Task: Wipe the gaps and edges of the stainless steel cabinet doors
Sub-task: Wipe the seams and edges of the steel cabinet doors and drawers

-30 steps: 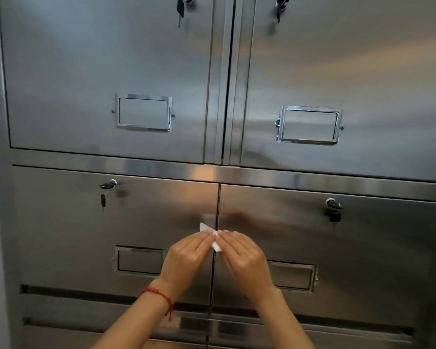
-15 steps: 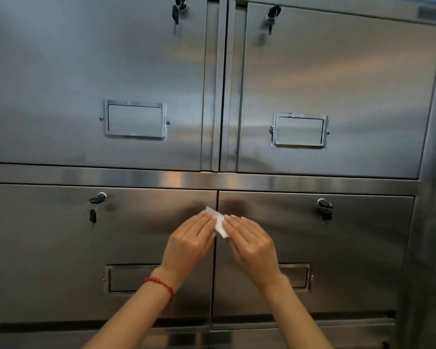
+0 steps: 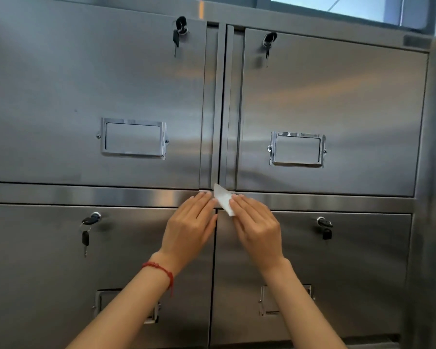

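Two hands' fingers pinching small white folded wipe (image 3: pixel 223 199), possibly paper, brushed steel cabinet doors (image 3: pixel 332 109)

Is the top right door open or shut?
Shut. The top right door sits flush in the cabinet frame, with only thin even gaps around it, and a key hangs in its lock.

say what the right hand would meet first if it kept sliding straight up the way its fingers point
Probably the bottom edge of the upper right door, just above the horizontal rail. The right hand points up and slightly left, pressing the white wipe there.
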